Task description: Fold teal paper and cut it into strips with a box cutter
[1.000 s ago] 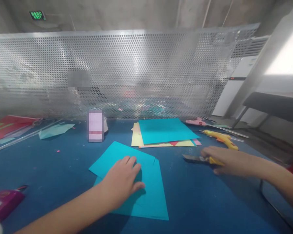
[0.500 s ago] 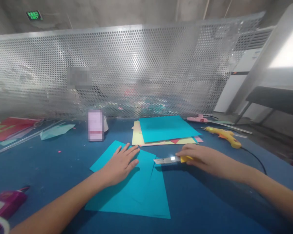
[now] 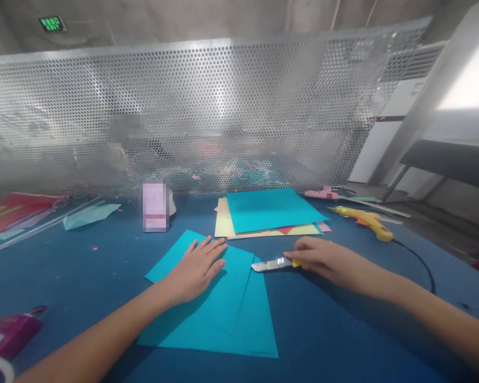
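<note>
My left hand (image 3: 197,271) lies flat with fingers apart on a turquoise paper sheet (image 3: 207,327), which rests on the blue table. A slit or fold line runs near the sheet's right side, and one layer seems to lie over another there. My right hand (image 3: 323,260) is closed round the yellow handle of a utility knife (image 3: 271,264). Its long metal blade points left, with the tip at the sheet's upper right edge. Whether the tip touches the paper I cannot tell. Most of the handle is hidden by my fingers.
Behind the sheet lies a stack of coloured paper (image 3: 271,210). A yellow glue gun (image 3: 365,221) with a cord is at right, a pink glue gun (image 3: 322,193) behind it. A purple tool (image 3: 14,335) sits at lower left. A perforated metal screen (image 3: 207,106) stands along the back.
My right hand has shifted slightly left and tilted the knife, so its tip sits a little lower. My left hand stays flat on the paper.
</note>
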A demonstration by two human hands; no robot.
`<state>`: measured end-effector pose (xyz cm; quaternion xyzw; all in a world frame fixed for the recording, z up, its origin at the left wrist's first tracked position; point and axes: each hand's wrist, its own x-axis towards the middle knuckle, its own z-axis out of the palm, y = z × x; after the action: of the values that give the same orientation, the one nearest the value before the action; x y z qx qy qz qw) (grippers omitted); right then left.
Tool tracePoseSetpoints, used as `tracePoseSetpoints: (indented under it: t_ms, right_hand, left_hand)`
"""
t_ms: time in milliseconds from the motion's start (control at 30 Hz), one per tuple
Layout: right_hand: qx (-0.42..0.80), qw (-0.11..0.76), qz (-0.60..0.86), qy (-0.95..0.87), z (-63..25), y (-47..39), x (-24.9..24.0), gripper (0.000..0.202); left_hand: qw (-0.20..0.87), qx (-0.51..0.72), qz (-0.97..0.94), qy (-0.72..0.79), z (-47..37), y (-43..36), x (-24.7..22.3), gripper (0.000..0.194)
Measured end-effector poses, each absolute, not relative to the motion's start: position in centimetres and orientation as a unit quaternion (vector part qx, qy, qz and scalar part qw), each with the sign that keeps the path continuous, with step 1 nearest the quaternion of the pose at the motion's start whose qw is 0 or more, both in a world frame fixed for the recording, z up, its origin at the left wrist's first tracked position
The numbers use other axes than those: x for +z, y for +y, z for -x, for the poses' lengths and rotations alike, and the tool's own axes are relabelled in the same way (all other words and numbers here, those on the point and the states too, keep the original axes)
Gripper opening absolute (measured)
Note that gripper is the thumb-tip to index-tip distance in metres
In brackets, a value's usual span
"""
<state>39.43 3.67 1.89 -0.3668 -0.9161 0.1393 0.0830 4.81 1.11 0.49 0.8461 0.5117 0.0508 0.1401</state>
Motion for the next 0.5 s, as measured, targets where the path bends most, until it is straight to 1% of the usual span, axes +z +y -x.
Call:
tracePoseSetpoints:
  t_ms: [233, 400, 500]
  right_hand:
    - [0.092, 0.083, 0.379, -0.917, -38.9, 3.4, 1.9, 0.037]
    - [0.070, 0.071, 0.357, -0.929, -38.0, 2.5, 2.2, 0.039]
    - [0.068, 0.065, 0.341, -0.935, -37.1, 1.7, 2.4, 0.037]
  left_hand:
    - [0.137, 0.059, -0.853, 0.501, -4.8, 1.2, 0.6, 0.051]
    - [0.140, 0.049, -0.846, 0.511, -5.3, 0.5, 0.9, 0.051]
    - [0.123, 0.065, -0.853, 0.503, -5.6, 0.0, 0.9, 0.049]
